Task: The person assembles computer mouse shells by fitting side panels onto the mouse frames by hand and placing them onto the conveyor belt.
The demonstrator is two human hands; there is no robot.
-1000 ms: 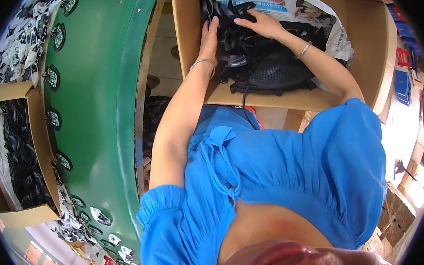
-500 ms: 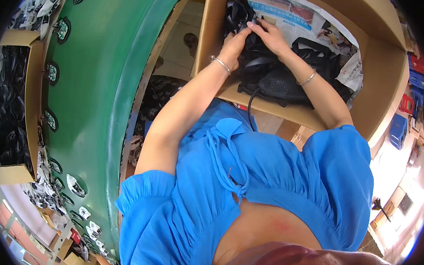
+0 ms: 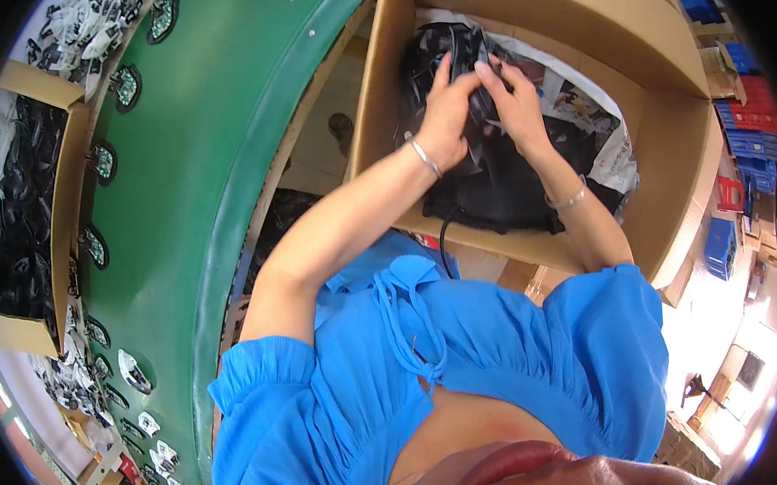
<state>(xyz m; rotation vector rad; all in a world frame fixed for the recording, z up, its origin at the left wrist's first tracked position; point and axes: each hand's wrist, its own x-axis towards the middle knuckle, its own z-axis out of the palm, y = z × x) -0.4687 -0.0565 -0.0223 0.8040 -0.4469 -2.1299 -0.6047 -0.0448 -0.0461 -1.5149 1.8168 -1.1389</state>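
Brown cardboard box, walls raised, takes up the upper middle. Its left wall stands near the left grip; the right wall is well apart from the right grip, with bare cardboard and newspaper showing between. Most room lies on that side. Near rim passes below both wrists, a black cord hanging over it.

Left of the box: a strip of floor, then the curved edge of a green bench. Broad bare green surface there; boards with dark rims along its far side, white-and-black parts lower down. Second box beyond, black pieces inside.

Black parts heaped in the near box, toward its left wall, at and just beyond the fingertips. Both grips have fingers bent, thumbs near each other, fingertips at a dark glossy piece between them. Blur here: cannot tell whether either is clenched on it or only touching. More black material lies below the hands, toward the near rim.

Newspaper carries print and colour pictures; lettering too small and blurred to read.
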